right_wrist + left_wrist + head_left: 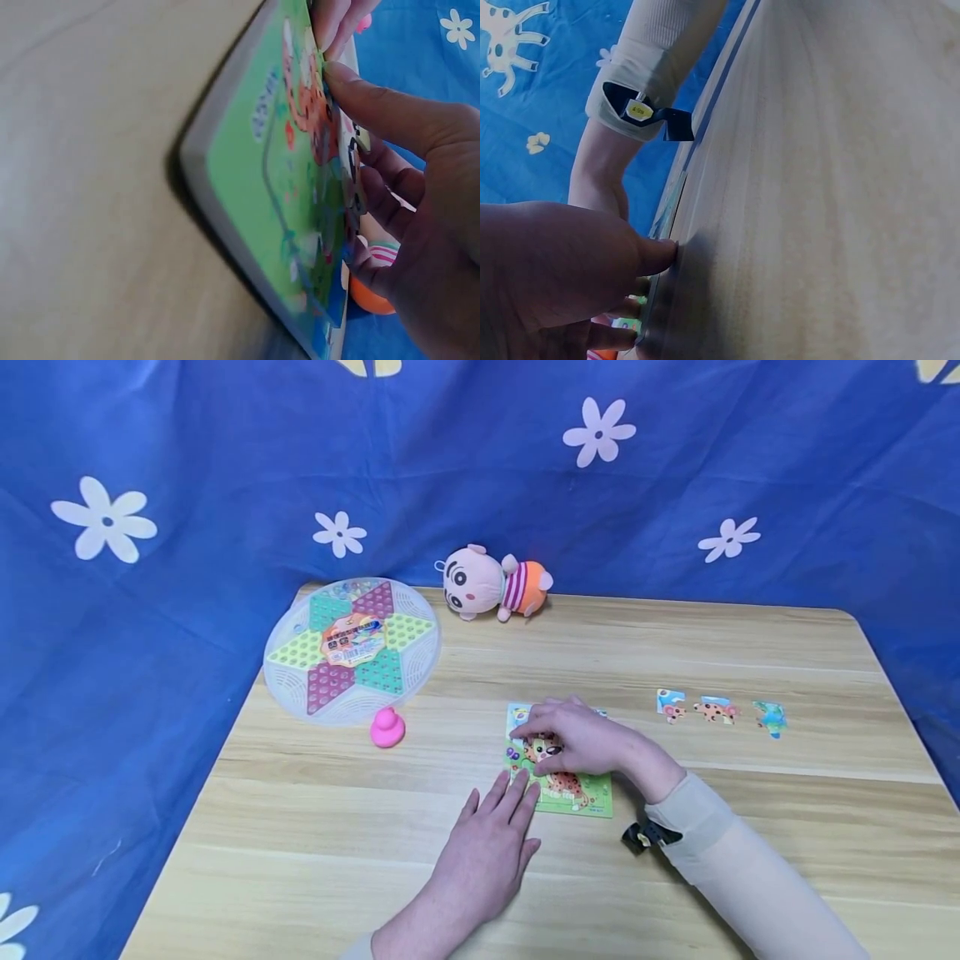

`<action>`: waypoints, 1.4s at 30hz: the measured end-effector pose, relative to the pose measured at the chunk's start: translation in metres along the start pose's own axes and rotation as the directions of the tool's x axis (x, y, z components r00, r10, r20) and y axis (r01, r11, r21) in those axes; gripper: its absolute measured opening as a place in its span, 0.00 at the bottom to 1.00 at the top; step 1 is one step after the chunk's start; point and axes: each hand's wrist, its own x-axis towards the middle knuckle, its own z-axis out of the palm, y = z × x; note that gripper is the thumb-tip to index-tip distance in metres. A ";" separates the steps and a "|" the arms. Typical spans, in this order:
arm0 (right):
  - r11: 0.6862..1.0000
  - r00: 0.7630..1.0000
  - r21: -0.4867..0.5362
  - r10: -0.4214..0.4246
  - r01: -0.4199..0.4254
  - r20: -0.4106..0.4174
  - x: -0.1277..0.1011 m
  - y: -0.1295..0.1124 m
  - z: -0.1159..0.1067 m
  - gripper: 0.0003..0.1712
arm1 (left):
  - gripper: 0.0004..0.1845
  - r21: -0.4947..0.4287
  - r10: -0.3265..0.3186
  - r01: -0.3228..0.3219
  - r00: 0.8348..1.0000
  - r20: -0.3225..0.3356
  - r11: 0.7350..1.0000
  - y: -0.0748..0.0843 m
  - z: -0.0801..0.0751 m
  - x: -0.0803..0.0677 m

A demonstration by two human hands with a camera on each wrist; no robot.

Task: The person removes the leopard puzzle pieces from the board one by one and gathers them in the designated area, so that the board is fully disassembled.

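A jigsaw board (596, 803) with a spotted cartoon animal on a green ground lies on the table. Over its upper part bends my right hand (585, 739), pinching a puzzle piece (362, 139) between thumb and fingers at the board's surface. The hand hides much of that piece and the board's top. My left hand (487, 852) lies palm down, its straight fingers touching the board's lower left edge. Seen from the left wrist, the left hand (570, 270) reaches along the board's side, with only slivers of the board showing.
Loose puzzle pieces (716, 710) lie in a row to the right. A pink rubber duck (387, 729) and a round Chinese checkers board (300, 681) are at the left. A plush doll (495, 583) lies at the table's back edge, before a blue flowered cloth (465, 452).
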 end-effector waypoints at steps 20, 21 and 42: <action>0.997 0.998 0.076 -0.015 0.019 -0.064 -0.003 0.006 0.012 0.28 | 0.34 -0.007 -0.017 0.017 1.000 -0.009 1.000 0.003 0.001 0.000; 0.997 0.998 0.071 -0.011 0.015 -0.060 -0.003 0.006 0.012 0.28 | 0.34 -0.006 -0.018 0.018 1.000 -0.011 1.000 0.003 0.001 0.000; 0.998 0.989 0.063 -0.017 0.008 0.150 0.005 0.007 -0.010 0.29 | 0.34 0.001 -0.019 0.019 1.000 0.004 1.000 0.003 0.000 0.000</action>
